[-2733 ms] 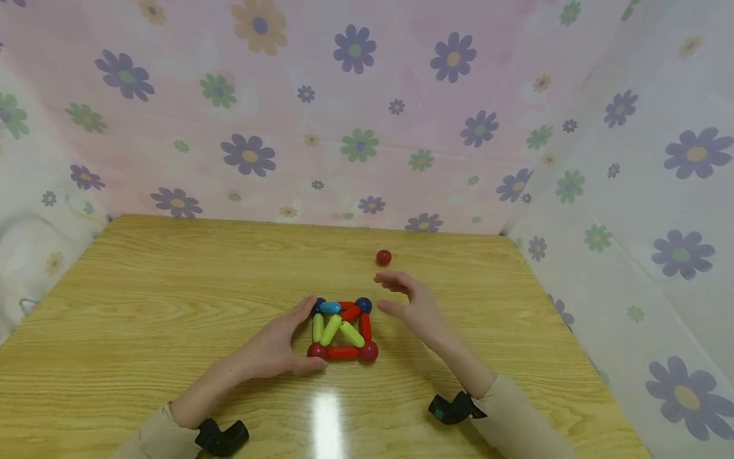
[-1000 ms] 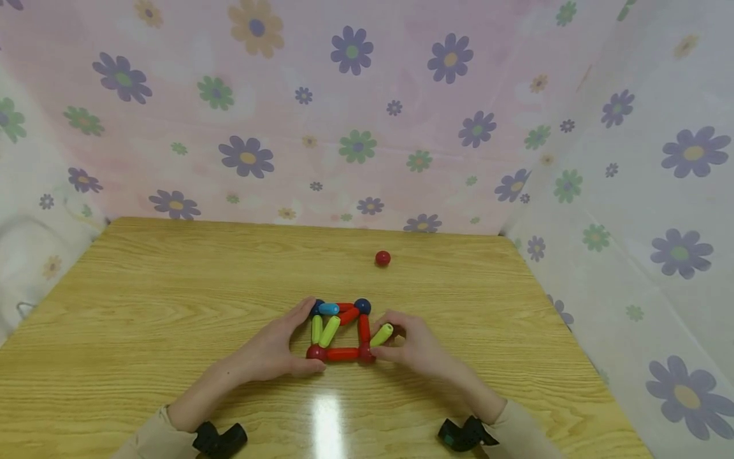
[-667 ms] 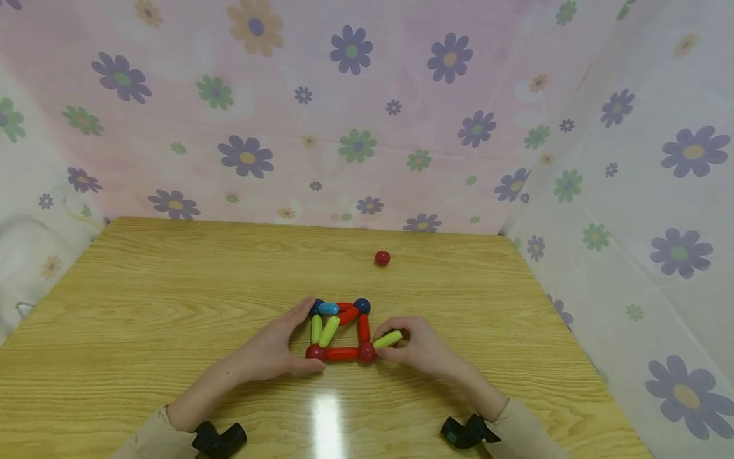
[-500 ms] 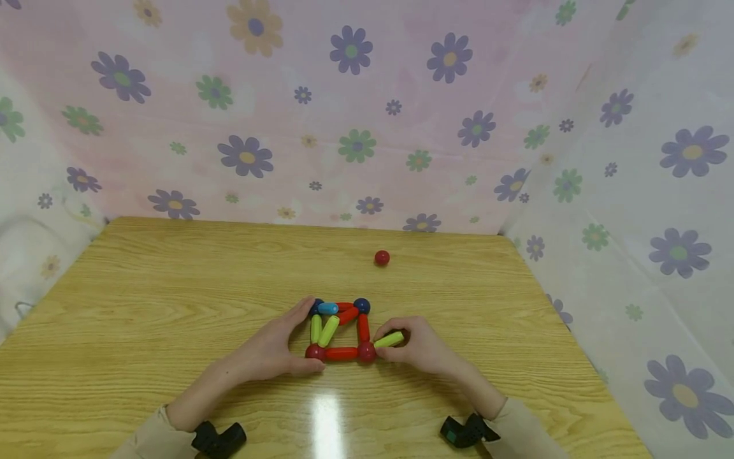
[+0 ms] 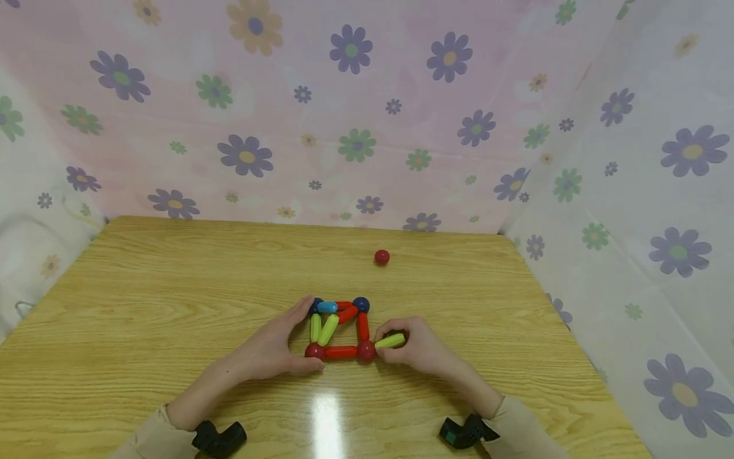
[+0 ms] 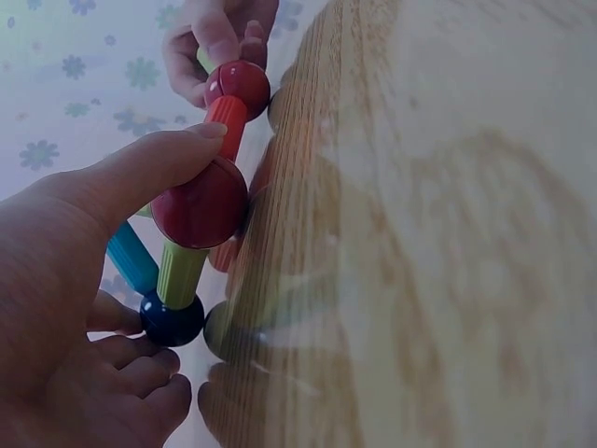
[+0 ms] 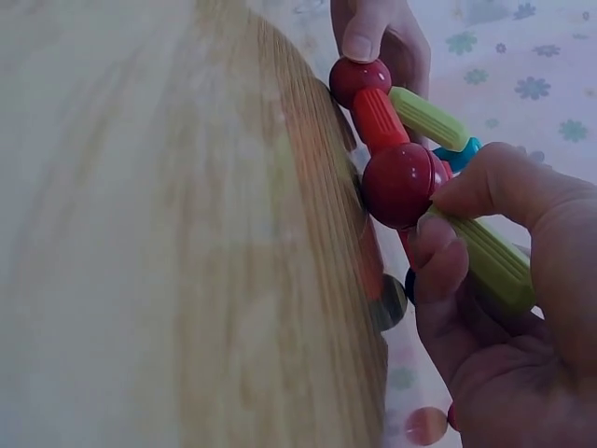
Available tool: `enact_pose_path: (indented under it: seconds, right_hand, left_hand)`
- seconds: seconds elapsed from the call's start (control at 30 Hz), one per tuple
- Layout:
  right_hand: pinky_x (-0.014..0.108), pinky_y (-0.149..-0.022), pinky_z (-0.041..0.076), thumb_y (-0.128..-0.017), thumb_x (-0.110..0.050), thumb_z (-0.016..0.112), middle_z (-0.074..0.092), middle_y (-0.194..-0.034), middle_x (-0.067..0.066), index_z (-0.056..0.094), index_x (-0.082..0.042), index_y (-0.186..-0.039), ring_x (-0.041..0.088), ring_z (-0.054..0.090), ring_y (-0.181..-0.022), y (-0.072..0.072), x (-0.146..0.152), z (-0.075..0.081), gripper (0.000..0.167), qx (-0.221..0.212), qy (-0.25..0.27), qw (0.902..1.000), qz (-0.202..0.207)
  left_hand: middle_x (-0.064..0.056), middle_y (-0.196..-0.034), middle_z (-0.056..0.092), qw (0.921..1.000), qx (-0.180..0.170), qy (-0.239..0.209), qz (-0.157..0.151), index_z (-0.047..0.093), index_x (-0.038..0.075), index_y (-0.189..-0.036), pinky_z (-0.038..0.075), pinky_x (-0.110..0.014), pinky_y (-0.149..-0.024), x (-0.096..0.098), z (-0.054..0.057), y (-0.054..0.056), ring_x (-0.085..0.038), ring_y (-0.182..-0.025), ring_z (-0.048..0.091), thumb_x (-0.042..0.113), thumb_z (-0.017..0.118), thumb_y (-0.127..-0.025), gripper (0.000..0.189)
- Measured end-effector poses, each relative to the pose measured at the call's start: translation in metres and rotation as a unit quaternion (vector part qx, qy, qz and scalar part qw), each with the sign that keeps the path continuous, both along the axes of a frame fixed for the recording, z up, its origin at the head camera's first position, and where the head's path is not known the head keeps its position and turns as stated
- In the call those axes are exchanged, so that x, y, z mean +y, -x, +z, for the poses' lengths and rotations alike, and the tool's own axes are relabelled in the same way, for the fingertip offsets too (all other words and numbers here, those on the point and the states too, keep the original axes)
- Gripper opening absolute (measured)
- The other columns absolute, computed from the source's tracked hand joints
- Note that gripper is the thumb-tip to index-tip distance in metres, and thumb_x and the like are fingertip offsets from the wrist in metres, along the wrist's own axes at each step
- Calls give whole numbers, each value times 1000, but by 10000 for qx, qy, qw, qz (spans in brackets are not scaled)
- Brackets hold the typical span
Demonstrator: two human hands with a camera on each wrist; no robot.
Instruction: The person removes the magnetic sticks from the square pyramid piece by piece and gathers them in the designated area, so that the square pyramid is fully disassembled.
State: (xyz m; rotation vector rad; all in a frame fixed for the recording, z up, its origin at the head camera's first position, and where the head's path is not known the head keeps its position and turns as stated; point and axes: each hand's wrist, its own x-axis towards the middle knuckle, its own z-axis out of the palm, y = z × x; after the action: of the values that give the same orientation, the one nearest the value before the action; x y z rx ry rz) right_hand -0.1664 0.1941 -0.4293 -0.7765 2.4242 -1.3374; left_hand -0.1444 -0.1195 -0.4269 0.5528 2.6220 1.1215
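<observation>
A ball-and-rod magnetic frame (image 5: 341, 352) lies on the table, with red balls at its near corners and dark blue balls at the far ones. My left hand (image 5: 269, 347) grips its left side, thumb on the near-left red ball (image 6: 201, 203) and fingers by the far-left dark blue ball (image 6: 172, 317). Between thumb and fingers, my right hand (image 5: 421, 349) pinches a yellow-green magnetic rod (image 5: 391, 341). This rod points outward to the right, one end at the near-right red ball (image 7: 401, 184). A light blue rod (image 5: 327, 307) and another yellow-green rod (image 5: 329, 331) slant over the frame.
A loose red ball (image 5: 381, 257) sits farther back on the wooden table (image 5: 201, 268). Flowered cloth (image 5: 355, 115) hangs behind the table and along its sides. Each wrist carries a black device (image 5: 220, 438).
Earlier the yellow-green rod leaned inward over the frame, with the right hand apart from it. The right hand has since taken hold of it and swung it outward right. The left hand stays put.
</observation>
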Motion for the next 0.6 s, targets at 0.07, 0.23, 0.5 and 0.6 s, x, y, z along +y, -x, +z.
enact_pose_path:
  seconds: [0.07,0.23,0.5,0.6]
  right_hand:
    - [22,-61,51,-86,-9,76,71,-94,-1,74,-19,-94,9,57,-72,1,0,0,13,56,27,10000,-56]
    - [24,-61,52,-88,-9,75,69,-95,4,74,-12,-99,13,58,-73,11,7,5,12,160,137,9988,-449]
    - [28,-68,54,-90,-21,77,70,-112,13,72,-3,-115,16,61,-78,50,20,30,31,232,512,9894,-1337]
    - [38,-76,57,-90,-25,77,68,-115,13,70,-4,-118,18,64,-84,66,20,34,35,240,676,9835,-1663]
  left_hand:
    - [-7,-167,19,10000,1,10,7,18,14,-161,29,-60,-117,0,0,0,-36,-151,23,56,83,-73,118]
    - [-8,-166,20,10000,-7,23,10,18,13,-161,29,-59,-117,1,1,0,-37,-150,24,57,83,-73,118]
    - [-11,-166,20,10000,22,42,-9,18,12,-161,30,-60,-116,1,3,-1,-38,-150,25,58,83,-74,118]
    - [-10,-166,19,10000,16,5,-35,18,11,-161,29,-58,-117,0,3,-1,-37,-150,24,56,83,-74,118]
